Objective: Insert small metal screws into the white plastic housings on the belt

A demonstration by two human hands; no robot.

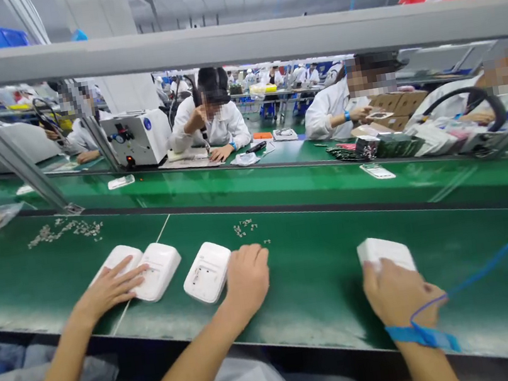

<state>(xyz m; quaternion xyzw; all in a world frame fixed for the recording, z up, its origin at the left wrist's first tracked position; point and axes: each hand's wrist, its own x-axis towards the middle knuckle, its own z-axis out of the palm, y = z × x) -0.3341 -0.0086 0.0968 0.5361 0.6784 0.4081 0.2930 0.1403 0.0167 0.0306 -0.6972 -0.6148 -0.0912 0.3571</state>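
My left hand (248,280) is closed, its fingers curled down toward the green work surface. It is beside a white plastic housing (205,274) with a recessed square; whether they touch I cannot tell. What the fingertips hold, if anything, is hidden. Small metal pieces (244,227) lie scattered just beyond this hand. Farther right, my right hand (397,290) grips the near end of another white plastic housing (387,249). A blue wrist strap (422,337) with a coiled cord (497,256) is on that wrist.
At left, a neighbour's hand (111,289) rests on two white housings (162,264). More metal pieces (66,230) lie behind them. A green belt (234,184) runs across beyond a dark ledge, carrying a few white parts. Co-workers sit opposite; a metal bar (232,44) spans overhead.
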